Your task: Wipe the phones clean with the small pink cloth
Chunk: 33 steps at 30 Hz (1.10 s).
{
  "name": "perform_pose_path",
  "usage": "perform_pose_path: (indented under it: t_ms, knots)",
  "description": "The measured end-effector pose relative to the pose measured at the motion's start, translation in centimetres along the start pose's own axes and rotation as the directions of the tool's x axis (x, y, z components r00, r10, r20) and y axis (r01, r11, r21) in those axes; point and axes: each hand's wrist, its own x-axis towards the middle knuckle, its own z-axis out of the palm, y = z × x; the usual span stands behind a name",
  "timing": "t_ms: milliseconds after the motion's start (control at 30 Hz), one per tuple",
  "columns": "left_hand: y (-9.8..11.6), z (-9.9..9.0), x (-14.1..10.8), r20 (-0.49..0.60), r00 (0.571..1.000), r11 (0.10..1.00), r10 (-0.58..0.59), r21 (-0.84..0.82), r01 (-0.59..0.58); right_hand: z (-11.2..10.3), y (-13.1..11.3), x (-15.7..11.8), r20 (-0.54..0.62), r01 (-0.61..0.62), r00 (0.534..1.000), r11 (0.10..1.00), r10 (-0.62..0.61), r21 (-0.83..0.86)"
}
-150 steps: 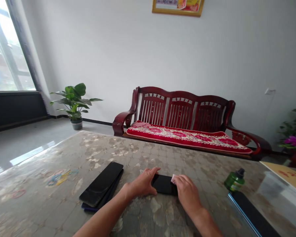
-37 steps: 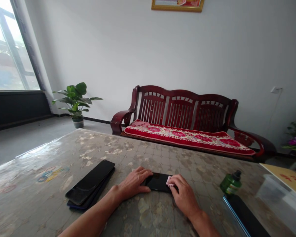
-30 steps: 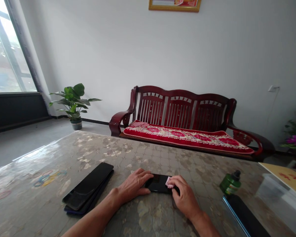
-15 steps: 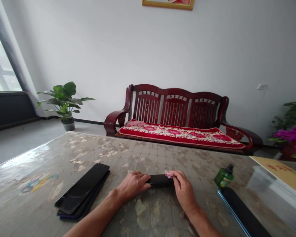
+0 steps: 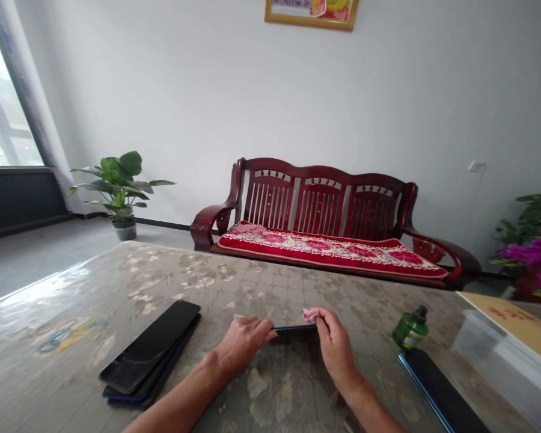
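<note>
Left of the green pump bottle, we are holding a smartphone edge-on: left hand gripping one end, right hand pinching pink cloth at the other; even support is probably keeping it steadiest.

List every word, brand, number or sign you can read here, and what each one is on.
No text can be read with certainty.
Green bottle: a label on the front, too small to read.
Yellow board at the right: red marks like writing, too blurred to read.
Framed picture on the wall: cut off at the top, any print too small to read.
Dark phone between the hands: edge-on, no lettering visible.
</note>
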Motion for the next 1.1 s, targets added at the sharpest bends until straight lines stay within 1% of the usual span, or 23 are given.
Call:
perform_pose_path:
  t_ms: [167, 267, 333, 400, 433, 500, 533, 600, 667, 767, 967, 1033, 1100]
  knots:
    - [-0.3, 0.1, 0.5, -0.002, 0.996, 0.995, -0.093, -0.032, 0.092, 1.1, 0.2, 1.6, -0.007, -0.071, 0.997, 0.996, 0.071, 0.047]
    - [-0.3, 0.1, 0.7, 0.009, 0.990, 0.988, -0.141, -0.055, 0.141, 1.6, 0.7, 2.3, -0.033, -0.048, 0.998, 0.999, 0.048, 0.006]
    - [-0.3, 0.0, 0.8, 0.020, 0.987, 0.984, -0.162, -0.071, 0.163, 1.5, 0.9, 2.5, -0.045, 0.018, 0.999, 0.996, -0.021, -0.083]
    - [-0.2, 0.0, 0.7, 0.030, 0.983, 0.979, -0.179, -0.090, 0.181, 0.9, 0.9, 2.5, -0.049, 0.129, 0.989, 0.969, -0.142, -0.209]
    - [-0.2, 0.1, 0.7, 0.034, 0.982, 0.977, -0.186, -0.100, 0.189, 0.4, 0.8, 2.4, -0.038, 0.192, 0.977, 0.942, -0.210, -0.274]
    - [-0.1, 0.1, 0.7, 0.039, 0.979, 0.972, -0.198, -0.124, 0.201, -0.5, 0.4, 2.1, 0.017, 0.309, 0.944, 0.867, -0.329, -0.390]
    - [-0.1, 0.1, 0.7, 0.041, 0.978, 0.969, -0.202, -0.135, 0.206, -0.9, 0.2, 1.9, 0.058, 0.356, 0.928, 0.829, -0.368, -0.432]
    - [-0.1, 0.2, 0.7, 0.042, 0.977, 0.965, -0.208, -0.157, 0.212, -1.5, -0.3, 1.4, 0.153, 0.430, 0.899, 0.767, -0.410, -0.476]
    - [-0.1, 0.1, 0.7, 0.041, 0.977, 0.961, -0.208, -0.175, 0.212, -1.5, -0.9, 1.0, 0.226, 0.493, 0.869, 0.729, -0.440, -0.476]
    - [0.0, 0.1, 0.6, 0.035, 0.978, 0.958, -0.203, -0.198, 0.206, -0.5, -1.8, 0.7, 0.262, 0.553, 0.832, 0.704, -0.489, -0.446]
    - [0.1, 0.2, 0.5, 0.012, 0.980, 0.952, -0.197, -0.235, 0.194, 3.1, -3.6, 0.8, 0.250, 0.591, 0.804, 0.676, -0.539, -0.441]
    - [0.1, 0.2, 0.5, 0.007, 0.981, 0.951, -0.194, -0.243, 0.190, 3.3, -3.8, 0.8, 0.257, 0.604, 0.793, 0.657, -0.552, -0.451]
    - [0.1, 0.2, 0.5, 0.003, 0.981, 0.951, -0.194, -0.246, 0.189, 2.6, -3.5, 0.9, 0.268, 0.612, 0.786, 0.640, -0.557, -0.464]
